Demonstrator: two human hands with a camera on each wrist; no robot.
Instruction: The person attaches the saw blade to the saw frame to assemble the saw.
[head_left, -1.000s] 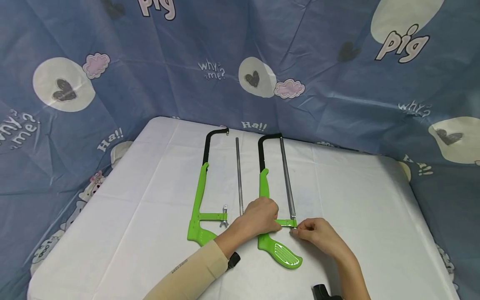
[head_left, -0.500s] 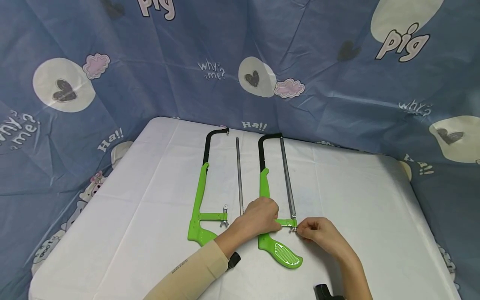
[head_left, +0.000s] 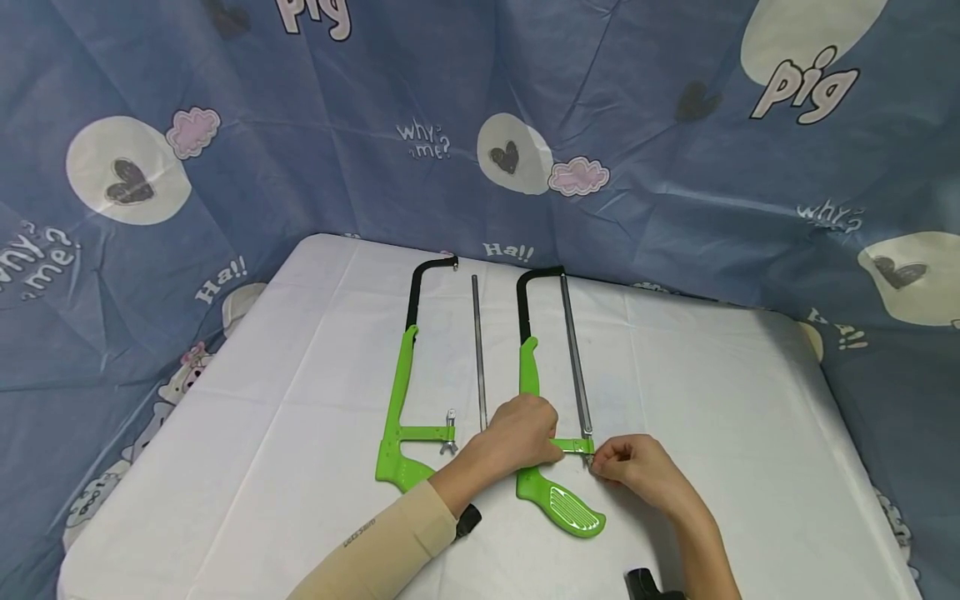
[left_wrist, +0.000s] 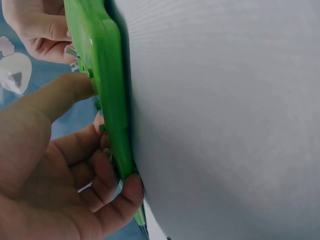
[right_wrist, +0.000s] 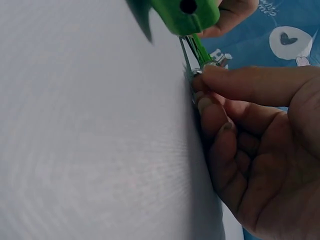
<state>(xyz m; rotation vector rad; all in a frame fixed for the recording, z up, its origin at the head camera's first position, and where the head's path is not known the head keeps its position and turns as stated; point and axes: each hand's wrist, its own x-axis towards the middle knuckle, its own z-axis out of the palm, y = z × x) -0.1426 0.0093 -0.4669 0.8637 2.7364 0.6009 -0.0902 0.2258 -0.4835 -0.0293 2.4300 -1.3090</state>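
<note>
A hacksaw with a green handle (head_left: 566, 507) and black front arm lies flat on the white-covered table in the head view. A grey blade (head_left: 575, 358) spans its frame. My left hand (head_left: 522, 432) grips the green frame near its crossbar, with fingers curled about it in the left wrist view. At the crossbar's end, the thumb and fingertips of my right hand (head_left: 637, 472) pinch the small metal wing nut (head_left: 588, 461). The fingertips partly hide the nut in the right wrist view.
A second green hacksaw (head_left: 393, 417) lies to the left, its frame without a blade. Between the two saws a loose blade (head_left: 478, 350) lies lengthwise, its near end behind my left hand. A blue printed cloth (head_left: 480, 83) hangs behind the table.
My right fingertips shift slightly off the wing nut to the right, then come back onto it. The left hand and both saws stay where they were.
</note>
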